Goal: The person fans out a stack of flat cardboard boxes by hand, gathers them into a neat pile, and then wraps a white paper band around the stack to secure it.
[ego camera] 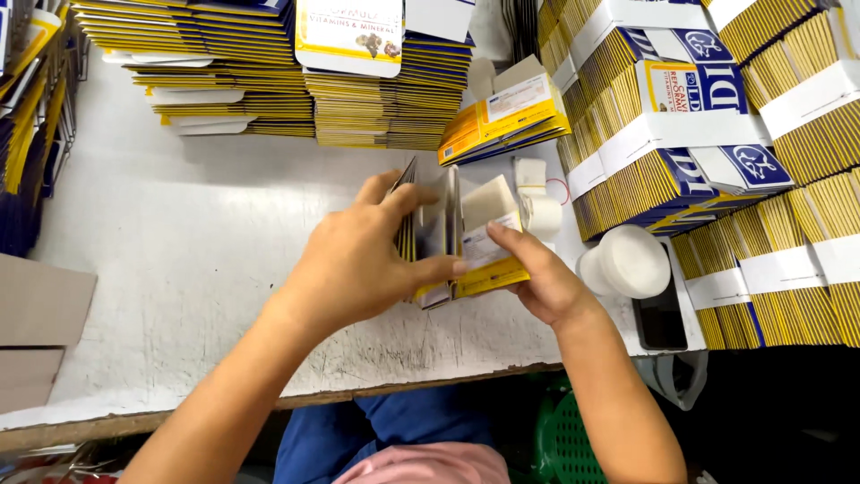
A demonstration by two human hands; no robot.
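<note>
My left hand (354,260) and right hand (537,278) clamped a small upright stack of flat cartons (448,233); banded bundles (663,134) lay finished beyond it, loose piles (269,81) remained unbanded

stacks at 12 o'clock: flat yellow-and-blue cartons (269,81)
bundles at 2 o'clock: banded cartons (717,108)
tape rolls at 3 o'clock: white (627,262)
phone at 4 o'clock: dark (660,318)
worktable: white, worn (179,269)

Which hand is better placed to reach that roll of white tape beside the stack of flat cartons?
Probably the right hand: it sits just below the tape roll, while the left hand clasps the carton stack.
</note>
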